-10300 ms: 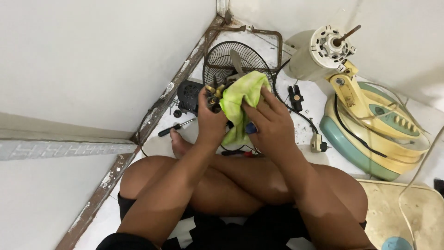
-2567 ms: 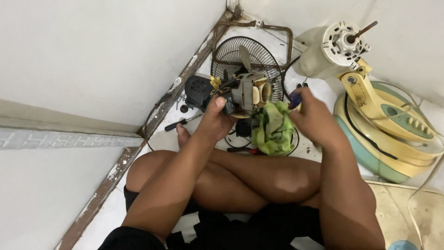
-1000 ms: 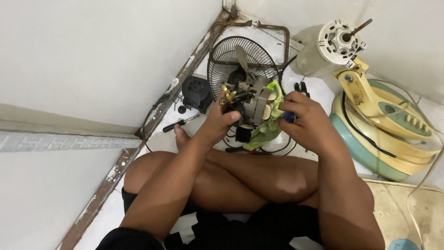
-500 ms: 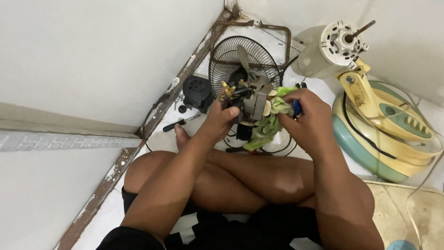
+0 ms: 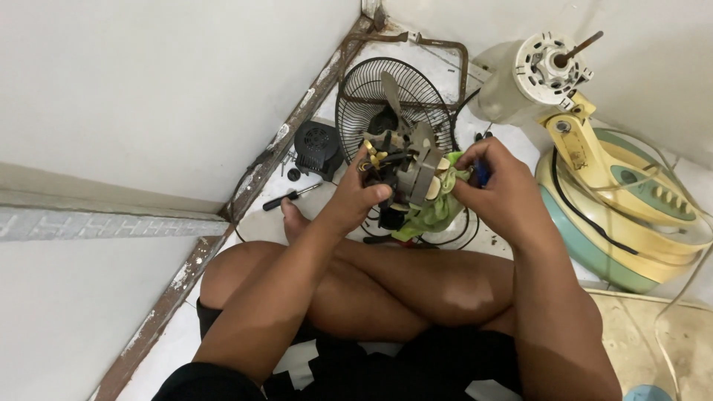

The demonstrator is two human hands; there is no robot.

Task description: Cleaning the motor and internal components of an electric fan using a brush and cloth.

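I sit cross-legged on the floor. My left hand (image 5: 355, 194) grips a small fan motor (image 5: 405, 172) with metal core and copper windings, held up over my legs. My right hand (image 5: 496, 191) presses a green cloth (image 5: 438, 208) against the motor's right side; a small blue object shows between its fingers. The cloth hangs down below the motor.
A black wire fan guard (image 5: 390, 100) lies on the floor behind the motor. A black motor cover (image 5: 318, 145) and a screwdriver (image 5: 291, 197) lie at the left by the wall's base. A cream-and-green fan base (image 5: 631, 215) with a second motor (image 5: 531, 74) stands at the right.
My right hand, which had reached to the floor at the right, came back with the green cloth and now rubs it on the motor. My left hand kept holding the motor.
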